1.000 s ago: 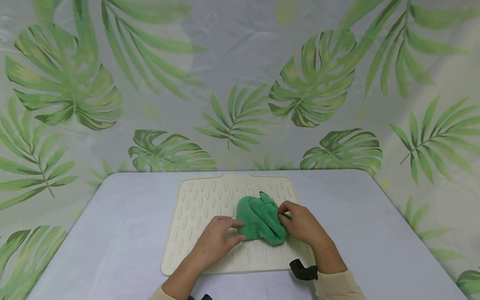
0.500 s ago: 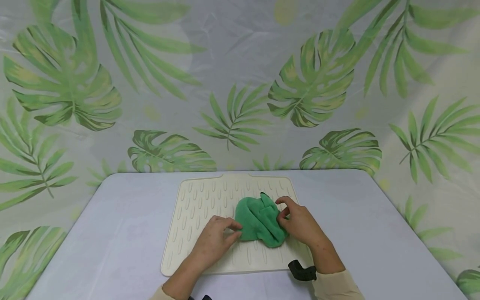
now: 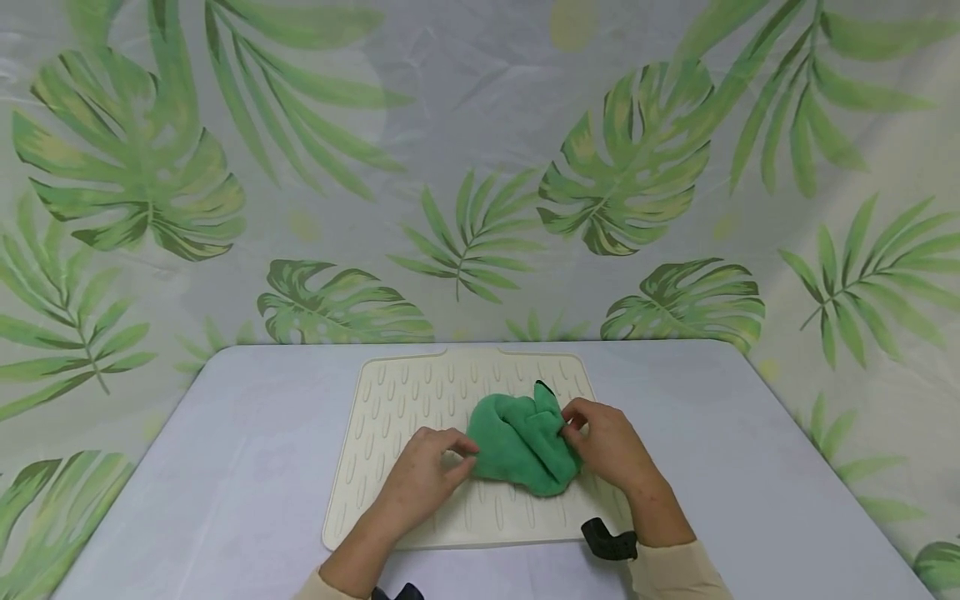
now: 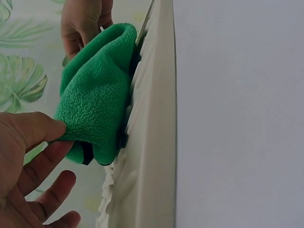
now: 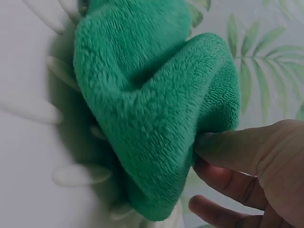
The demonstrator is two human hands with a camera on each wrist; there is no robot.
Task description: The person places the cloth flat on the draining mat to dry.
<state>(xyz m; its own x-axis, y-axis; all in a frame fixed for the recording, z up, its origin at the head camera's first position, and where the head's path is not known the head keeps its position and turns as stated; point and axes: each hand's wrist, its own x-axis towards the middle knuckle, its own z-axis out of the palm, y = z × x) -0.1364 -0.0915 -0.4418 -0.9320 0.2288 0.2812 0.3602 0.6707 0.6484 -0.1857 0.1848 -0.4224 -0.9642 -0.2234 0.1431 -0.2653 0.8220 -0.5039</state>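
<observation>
A crumpled green cloth (image 3: 517,446) with a dark edge at one corner lies bunched over a cream ribbed mat (image 3: 397,425). At its left side my left hand (image 3: 427,471) pinches the cloth's edge between thumb and index finger; the left wrist view shows this pinch on the cloth (image 4: 95,95), other fingers spread below. My right hand (image 3: 611,446) holds the right side of the cloth between thumb and forefinger. In the right wrist view the thumb (image 5: 228,145) presses into a fold of the fuzzy cloth (image 5: 152,114). The cloth's underside is hidden.
The mat lies on a white-covered table (image 3: 247,450). Behind it hangs a leaf-print curtain (image 3: 480,167). A black wrist-camera mount (image 3: 609,540) sits at the right wrist, above the mat's front right corner.
The right fingers parted at the cloth's right side, then closed on it again. The cloth's dark-edged corner has shifted right and stands higher. The left hand has drawn slightly left.
</observation>
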